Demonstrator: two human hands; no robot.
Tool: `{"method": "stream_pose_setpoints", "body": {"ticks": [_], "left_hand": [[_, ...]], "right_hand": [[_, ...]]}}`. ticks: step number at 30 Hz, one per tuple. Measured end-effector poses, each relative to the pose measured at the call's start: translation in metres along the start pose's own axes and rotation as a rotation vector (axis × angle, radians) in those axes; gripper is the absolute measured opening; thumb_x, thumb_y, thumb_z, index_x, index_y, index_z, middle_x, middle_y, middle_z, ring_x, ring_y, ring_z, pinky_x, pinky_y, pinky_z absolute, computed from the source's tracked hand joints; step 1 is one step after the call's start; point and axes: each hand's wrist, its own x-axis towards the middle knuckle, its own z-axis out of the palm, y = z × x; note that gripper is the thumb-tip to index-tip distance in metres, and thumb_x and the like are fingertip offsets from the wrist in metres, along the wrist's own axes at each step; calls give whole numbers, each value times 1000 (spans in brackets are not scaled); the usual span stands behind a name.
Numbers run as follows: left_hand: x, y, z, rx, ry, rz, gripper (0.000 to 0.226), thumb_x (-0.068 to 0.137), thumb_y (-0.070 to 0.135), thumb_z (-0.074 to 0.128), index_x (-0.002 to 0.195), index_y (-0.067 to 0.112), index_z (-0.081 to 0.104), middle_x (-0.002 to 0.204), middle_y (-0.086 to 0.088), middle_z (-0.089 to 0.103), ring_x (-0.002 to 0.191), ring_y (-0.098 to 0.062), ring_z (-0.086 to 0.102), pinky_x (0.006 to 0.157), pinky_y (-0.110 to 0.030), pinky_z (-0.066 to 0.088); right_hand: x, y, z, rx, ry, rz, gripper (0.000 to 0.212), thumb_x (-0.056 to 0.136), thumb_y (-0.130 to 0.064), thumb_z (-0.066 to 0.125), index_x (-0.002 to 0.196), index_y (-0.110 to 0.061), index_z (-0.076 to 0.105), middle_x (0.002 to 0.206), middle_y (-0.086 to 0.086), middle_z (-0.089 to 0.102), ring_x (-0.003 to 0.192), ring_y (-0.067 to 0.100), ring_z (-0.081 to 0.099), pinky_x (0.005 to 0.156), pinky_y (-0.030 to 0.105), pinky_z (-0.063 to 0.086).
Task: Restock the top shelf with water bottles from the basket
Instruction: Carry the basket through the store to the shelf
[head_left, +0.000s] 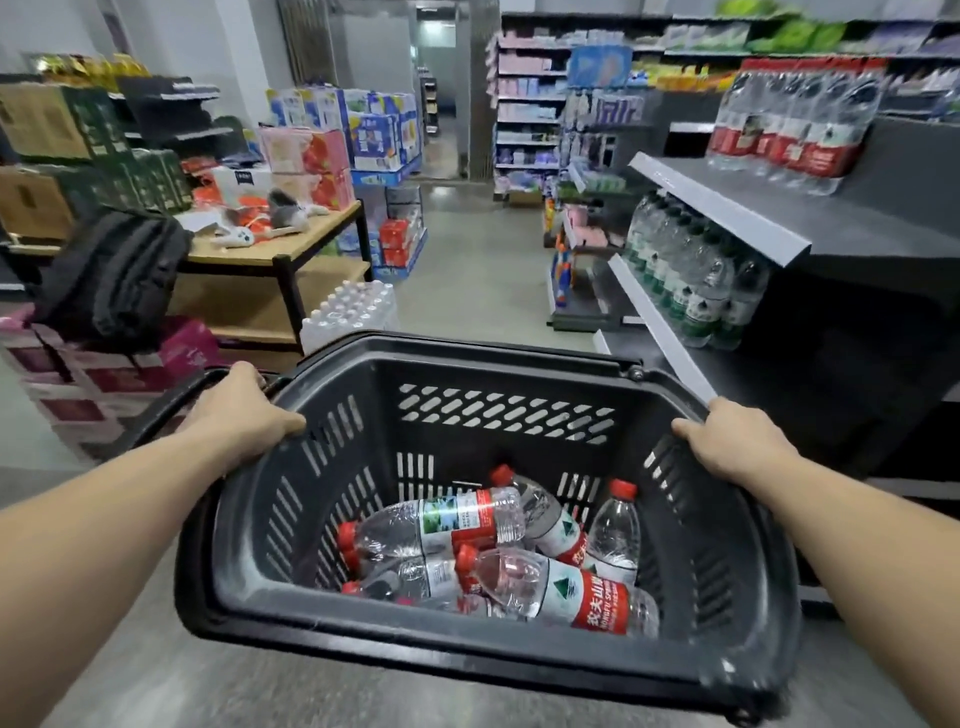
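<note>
I hold a black plastic basket (498, 660) in front of me, above the floor. My left hand (244, 410) grips its left rim and my right hand (727, 441) grips its right rim. Several clear water bottles (457, 525) with red caps and red labels lie loose in the bottom of the basket. To the right stands a dark shelf unit; its top shelf (727, 208) carries a shrink-wrapped pack of red-label bottles (789, 119) further back. On the shelf below stand green-label bottles (691, 275).
A wooden rack (291, 249) with cartons and a black backpack (114, 275) stands at the left. A wrapped pack of white-capped bottles (353, 312) sits on the floor beyond the basket. The aisle floor (467, 260) runs ahead toward further shelves.
</note>
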Motion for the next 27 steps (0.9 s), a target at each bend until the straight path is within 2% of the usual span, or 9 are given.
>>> {"method": "stream_pose_setpoints", "body": {"ticks": [2, 5, 7, 11, 15, 18, 21, 24, 27], "left_hand": [[37, -2, 7, -2, -35, 27, 63, 69, 34, 81, 116, 11, 46, 82, -8, 58, 74, -28, 58, 68, -37, 47], [92, -7, 20, -15, -86, 91, 59, 67, 31, 81, 111, 13, 45, 70, -2, 54, 64, -24, 60, 62, -35, 46], [128, -9, 26, -13, -136, 142, 59, 67, 29, 80, 111, 14, 44, 73, -4, 58, 64, -24, 62, 58, -33, 44], [203, -7, 43, 14, -227, 250, 70, 65, 33, 80, 123, 12, 46, 111, -17, 65, 95, -35, 64, 78, -39, 52], [265, 5, 65, 49, -280, 366, 66, 63, 36, 79, 117, 14, 48, 108, -16, 66, 99, -34, 62, 85, -44, 53], [305, 17, 87, 102, -314, 440, 59, 60, 40, 77, 105, 16, 47, 100, -13, 67, 93, -33, 63, 82, -45, 53], [341, 33, 112, 115, -361, 511, 56, 65, 37, 78, 106, 14, 48, 96, -12, 67, 87, -32, 63, 71, -40, 53], [378, 50, 136, 113, -428, 543, 56, 68, 35, 77, 110, 13, 46, 86, -11, 68, 69, -30, 64, 53, -33, 46], [414, 70, 157, 123, -453, 587, 54, 69, 35, 74, 109, 14, 45, 84, -10, 69, 62, -29, 63, 48, -30, 44]], "right_hand": [[3, -21, 5, -8, 17, 35, 47, 94, -47, 53, 118, -7, 54, 127, 23, 58, 113, 42, 56, 90, 43, 47], [7, -50, 18, -14, 38, 101, 44, 95, -45, 53, 117, -7, 53, 128, 22, 57, 115, 41, 56, 88, 41, 45], [8, -69, 30, -12, 44, 154, 41, 95, -44, 51, 114, -8, 53, 127, 22, 57, 113, 40, 56, 85, 41, 44], [-3, -101, 63, 27, 55, 309, 37, 95, -49, 49, 104, -13, 48, 122, 22, 60, 109, 40, 57, 87, 43, 46], [-14, -128, 99, 64, 71, 457, 42, 96, -49, 48, 109, -10, 50, 124, 24, 59, 113, 41, 56, 87, 43, 44], [-11, -143, 125, 63, 80, 549, 36, 95, -50, 48, 98, -15, 45, 124, 24, 60, 114, 41, 56, 89, 42, 44], [3, -156, 145, 53, 86, 627, 41, 95, -51, 47, 107, -12, 50, 125, 23, 60, 115, 40, 57, 91, 43, 46], [23, -170, 161, 74, 86, 690, 43, 95, -50, 48, 112, -11, 52, 125, 23, 60, 115, 40, 56, 92, 43, 46], [44, -184, 176, 90, 90, 743, 43, 95, -50, 48, 111, -11, 51, 124, 24, 60, 114, 42, 57, 92, 44, 46]]}}
